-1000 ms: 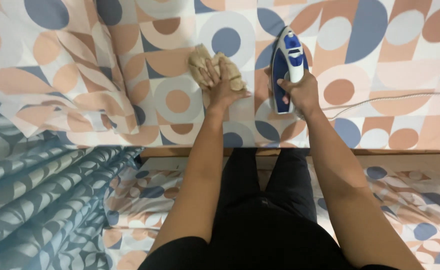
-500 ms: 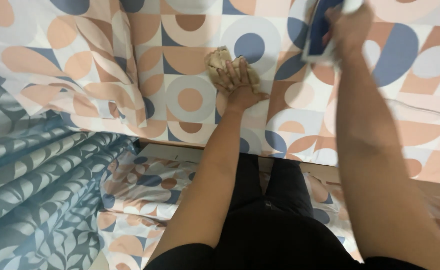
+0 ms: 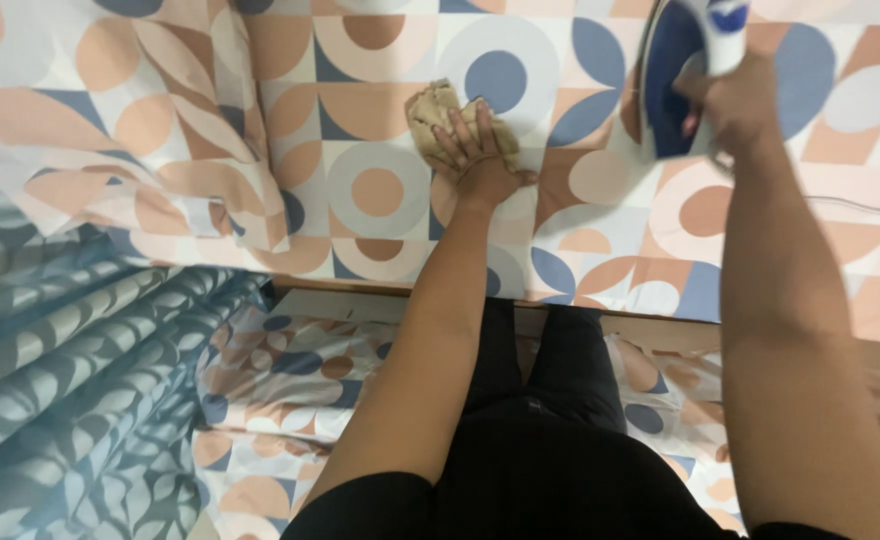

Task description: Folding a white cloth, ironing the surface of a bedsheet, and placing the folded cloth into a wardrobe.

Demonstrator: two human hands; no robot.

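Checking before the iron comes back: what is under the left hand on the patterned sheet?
Under the left hand lies a crumpled tan cloth, pressed onto the patterned sheet. Its part under the palm is hidden. The right hand holds the blue-and-white iron.

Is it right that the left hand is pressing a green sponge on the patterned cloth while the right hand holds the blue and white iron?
Not quite. In the head view the left hand presses a crumpled tan cloth, not a green sponge, on the patterned cloth. The right hand does hold the blue and white iron.
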